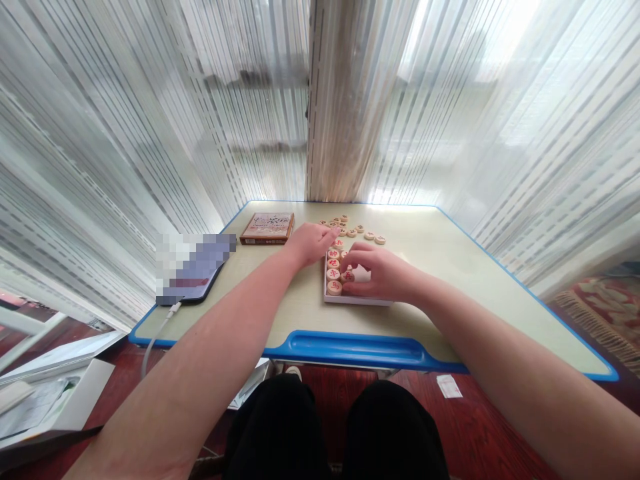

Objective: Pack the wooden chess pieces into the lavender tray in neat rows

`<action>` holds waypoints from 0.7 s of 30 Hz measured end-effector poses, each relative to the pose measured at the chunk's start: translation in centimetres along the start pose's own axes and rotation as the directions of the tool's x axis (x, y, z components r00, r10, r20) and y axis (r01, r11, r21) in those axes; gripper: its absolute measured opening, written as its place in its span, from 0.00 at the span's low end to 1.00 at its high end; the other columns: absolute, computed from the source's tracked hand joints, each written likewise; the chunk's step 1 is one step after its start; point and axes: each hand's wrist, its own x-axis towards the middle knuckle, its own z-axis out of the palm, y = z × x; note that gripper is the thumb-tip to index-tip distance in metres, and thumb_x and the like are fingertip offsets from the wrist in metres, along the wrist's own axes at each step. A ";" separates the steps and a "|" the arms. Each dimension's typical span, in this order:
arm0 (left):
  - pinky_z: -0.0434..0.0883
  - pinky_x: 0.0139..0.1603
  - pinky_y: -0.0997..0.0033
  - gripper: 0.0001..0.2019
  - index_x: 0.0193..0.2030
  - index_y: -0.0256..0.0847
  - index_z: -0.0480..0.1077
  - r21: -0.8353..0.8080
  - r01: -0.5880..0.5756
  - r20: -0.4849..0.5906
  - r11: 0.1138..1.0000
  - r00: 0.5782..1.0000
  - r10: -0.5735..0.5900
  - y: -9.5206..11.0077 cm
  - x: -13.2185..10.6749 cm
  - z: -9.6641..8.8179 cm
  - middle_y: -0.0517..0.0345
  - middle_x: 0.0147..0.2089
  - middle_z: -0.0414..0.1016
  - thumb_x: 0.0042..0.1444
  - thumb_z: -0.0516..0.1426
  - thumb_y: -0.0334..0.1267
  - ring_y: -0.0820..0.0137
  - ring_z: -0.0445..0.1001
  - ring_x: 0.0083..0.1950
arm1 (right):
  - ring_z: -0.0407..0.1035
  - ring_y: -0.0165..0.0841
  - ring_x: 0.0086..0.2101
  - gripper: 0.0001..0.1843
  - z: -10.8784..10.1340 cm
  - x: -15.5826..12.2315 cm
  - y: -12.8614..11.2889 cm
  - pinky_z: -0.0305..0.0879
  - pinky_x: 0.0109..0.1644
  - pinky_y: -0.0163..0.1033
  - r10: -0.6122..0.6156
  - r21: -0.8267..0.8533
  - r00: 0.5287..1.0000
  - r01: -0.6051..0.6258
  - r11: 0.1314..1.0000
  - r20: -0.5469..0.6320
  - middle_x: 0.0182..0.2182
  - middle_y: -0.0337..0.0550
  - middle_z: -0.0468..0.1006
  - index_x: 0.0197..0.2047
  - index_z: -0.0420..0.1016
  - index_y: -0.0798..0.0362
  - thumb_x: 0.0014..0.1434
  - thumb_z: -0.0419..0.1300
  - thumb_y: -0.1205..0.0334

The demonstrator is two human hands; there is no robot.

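A shallow white tray (pixel 350 300) lies on the beige table (pixel 450 267) and holds a column of round wooden chess pieces (pixel 333 273) with red characters. My right hand (pixel 380 272) rests in the tray, fingers curled and pinching a piece (pixel 347 276) beside that column. My left hand (pixel 313 241) reaches past the tray's far end, fingers closed at the loose wooden pieces (pixel 357 230) scattered there; what it grips is hidden.
A brown box lid (pixel 267 228) lies at the far left of the table. A phone (pixel 193 277) with a white cable (pixel 157 330) sits near the left edge. Sheer curtains (pixel 150 133) hang behind. The table has a blue rim (pixel 350 347).
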 end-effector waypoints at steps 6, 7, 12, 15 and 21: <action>0.61 0.32 0.67 0.29 0.30 0.37 0.77 0.027 0.015 -0.004 1.000 1.000 -0.015 -0.1 0.0 0.0 0.54 0.21 0.72 0.61 0.40 0.51 0.67 0.69 0.27 | 0.67 0.32 0.34 0.10 0.0 0.0 0.1 0.64 0.40 0.38 -0.031 -0.024 0.999 0.031 0.999 -0.015 0.36 0.43 0.71 0.36 0.75 0.52 0.48 0.66 0.61; 0.61 0.32 0.67 0.29 0.30 0.37 0.77 0.024 0.012 -0.004 1.000 1.000 -0.012 -0.1 0.0 0.1 0.54 0.21 0.72 0.61 0.41 0.51 0.67 0.69 0.27 | 0.67 0.32 0.34 0.12 0.0 0.0 0.1 0.64 0.40 0.38 -0.043 -0.024 0.999 0.043 0.999 -0.022 0.37 0.43 0.71 0.37 0.74 0.52 0.47 0.67 0.61; 0.60 0.32 0.67 0.29 0.29 0.37 0.77 0.013 0.006 0.007 1.000 1.000 -0.006 -0.3 0.2 0.3 0.53 0.22 0.73 0.60 0.41 0.52 0.66 0.69 0.28 | 0.67 0.35 0.38 0.16 0.2 0.1 0.1 0.65 0.41 0.39 -0.081 -0.040 0.995 0.079 0.996 -0.051 0.40 0.45 0.70 0.39 0.74 0.51 0.45 0.69 0.63; 0.60 0.31 0.68 0.29 0.29 0.37 0.77 0.008 0.007 -0.003 1.000 1.000 -0.007 -0.3 0.2 0.4 0.54 0.22 0.72 0.60 0.41 0.52 0.67 0.68 0.27 | 0.67 0.35 0.38 0.16 0.4 0.0 0.3 0.66 0.41 0.40 -0.100 -0.058 0.993 0.097 0.994 -0.056 0.39 0.45 0.70 0.40 0.74 0.51 0.46 0.68 0.63; 0.64 0.33 0.70 0.17 0.31 0.37 0.78 -0.017 0.006 0.034 1.000 0.999 -0.005 0.1 0.0 0.1 0.55 0.28 0.77 0.55 0.49 0.42 0.68 0.71 0.31 | 0.68 0.38 0.43 0.16 0.7 0.0 0.5 0.66 0.45 0.41 -0.137 -0.062 0.988 0.133 0.989 -0.068 0.43 0.46 0.71 0.40 0.75 0.51 0.45 0.68 0.65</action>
